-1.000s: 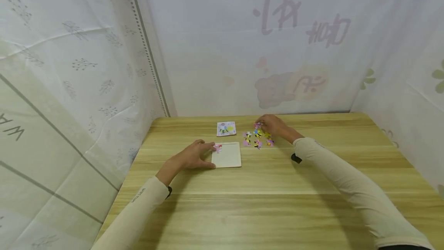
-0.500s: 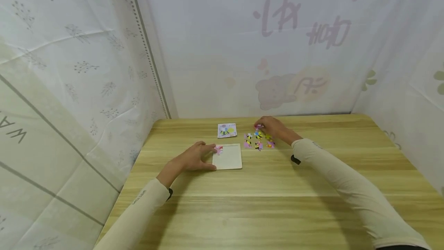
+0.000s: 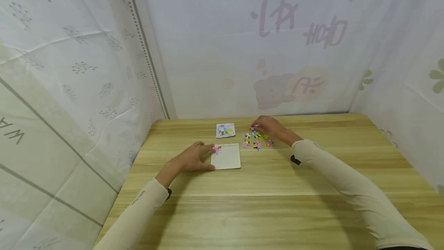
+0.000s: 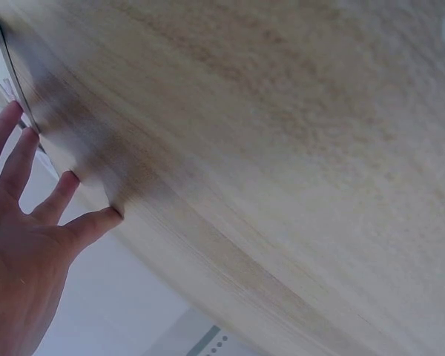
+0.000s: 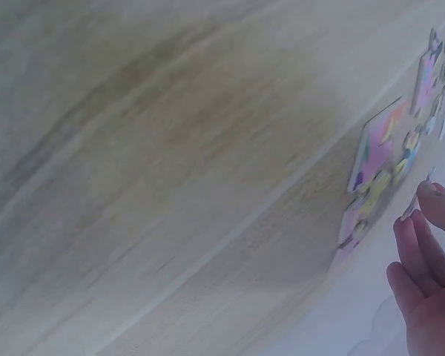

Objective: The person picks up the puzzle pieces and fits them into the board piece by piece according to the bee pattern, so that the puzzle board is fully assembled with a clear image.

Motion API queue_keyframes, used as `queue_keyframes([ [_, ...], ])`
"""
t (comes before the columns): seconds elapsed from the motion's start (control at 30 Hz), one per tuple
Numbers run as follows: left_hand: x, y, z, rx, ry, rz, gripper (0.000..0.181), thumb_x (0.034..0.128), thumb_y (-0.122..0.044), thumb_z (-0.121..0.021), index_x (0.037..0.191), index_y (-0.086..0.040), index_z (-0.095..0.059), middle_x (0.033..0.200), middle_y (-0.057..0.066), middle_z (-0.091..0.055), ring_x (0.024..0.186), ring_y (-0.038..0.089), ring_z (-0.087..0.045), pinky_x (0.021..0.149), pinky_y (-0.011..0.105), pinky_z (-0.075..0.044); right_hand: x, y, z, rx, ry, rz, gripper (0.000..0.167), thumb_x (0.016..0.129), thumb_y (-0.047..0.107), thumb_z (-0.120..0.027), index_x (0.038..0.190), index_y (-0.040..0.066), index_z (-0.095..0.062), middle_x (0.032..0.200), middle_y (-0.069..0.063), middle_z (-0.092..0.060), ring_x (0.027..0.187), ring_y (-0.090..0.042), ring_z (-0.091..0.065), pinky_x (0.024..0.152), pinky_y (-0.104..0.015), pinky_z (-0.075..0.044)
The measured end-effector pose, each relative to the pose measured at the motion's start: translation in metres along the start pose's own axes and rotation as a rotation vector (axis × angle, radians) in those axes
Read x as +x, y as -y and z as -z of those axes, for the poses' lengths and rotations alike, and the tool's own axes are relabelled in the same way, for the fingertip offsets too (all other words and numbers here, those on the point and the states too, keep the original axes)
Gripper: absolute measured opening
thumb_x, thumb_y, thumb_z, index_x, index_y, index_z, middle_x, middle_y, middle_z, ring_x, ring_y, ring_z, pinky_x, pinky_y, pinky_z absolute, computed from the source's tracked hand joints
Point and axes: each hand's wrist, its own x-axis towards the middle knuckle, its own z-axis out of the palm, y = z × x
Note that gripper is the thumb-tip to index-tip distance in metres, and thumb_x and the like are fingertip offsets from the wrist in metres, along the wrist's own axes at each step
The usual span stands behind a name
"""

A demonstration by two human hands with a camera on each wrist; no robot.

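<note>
My left hand (image 3: pixel 190 158) rests at the left edge of a pale square puzzle tray (image 3: pixel 227 160), fingers spread and touching its border. In the left wrist view the left hand (image 4: pixel 22 230) has fairly straight fingers, several tips on the table. One pink puzzle piece (image 3: pixel 217 149) lies in the tray's far left corner. Beyond the loose pieces, my right hand (image 3: pixel 272 126) pinches another pink puzzle piece (image 3: pixel 254 127). From the right wrist, this piece appears edge-on between thumb and fingers of the right hand (image 5: pixel 434 297). Several loose bee-patterned pieces (image 3: pixel 256 145) lie right of the tray.
A picture card (image 3: pixel 225 130) showing a bee lies behind the tray. The wooden table (image 3: pixel 243 211) ends at the back against a hanging printed cloth (image 3: pixel 215 49), with more cloth on both sides.
My right hand has shifted slightly left with the pinched puzzle piece, which now stands a little further from the loose ones. My left hand stays at the tray's edge.
</note>
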Motion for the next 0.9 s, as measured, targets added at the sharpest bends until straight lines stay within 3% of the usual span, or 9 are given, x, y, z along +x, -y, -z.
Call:
queue_keyframes([
  [0.27, -0.001, 0.003, 0.0, -0.011, -0.001, 0.012, 0.073, 0.0872, -0.054, -0.08, 0.147, -0.016, -0.06, 0.163, 0.005, -0.042, 0.148, 0.039, -0.035, 0.118, 0.06, -0.033, -0.003, 0.014, -0.002, 0.055, -0.026, 0.088, 0.019, 0.1, 0.007, -0.07, 0.116, 0.0, -0.077, 0.11, -0.014, -0.074, 0.103, -0.031, -0.068, 0.087, -0.046, -0.058],
  [0.6, -0.001, 0.005, -0.002, 0.01, -0.004, 0.003, 0.074, 0.0874, -0.055, -0.08, 0.147, -0.016, -0.06, 0.162, 0.006, -0.044, 0.147, 0.04, -0.037, 0.117, 0.059, -0.034, -0.009, 0.037, -0.006, 0.031, -0.025, 0.092, 0.02, 0.098, 0.007, -0.072, 0.117, 0.005, -0.078, 0.112, -0.012, -0.073, 0.103, -0.028, -0.068, 0.083, -0.042, -0.059],
  [0.9, 0.001, 0.001, -0.001, -0.009, -0.004, 0.012, 0.073, 0.0876, -0.054, -0.08, 0.147, -0.016, -0.06, 0.163, 0.004, -0.042, 0.149, 0.039, -0.034, 0.118, 0.06, -0.032, -0.012, 0.054, -0.013, 0.101, -0.042, 0.14, 0.018, 0.097, 0.004, -0.072, 0.114, 0.002, -0.078, 0.11, -0.016, -0.072, 0.1, -0.03, -0.068, 0.079, -0.04, -0.059],
])
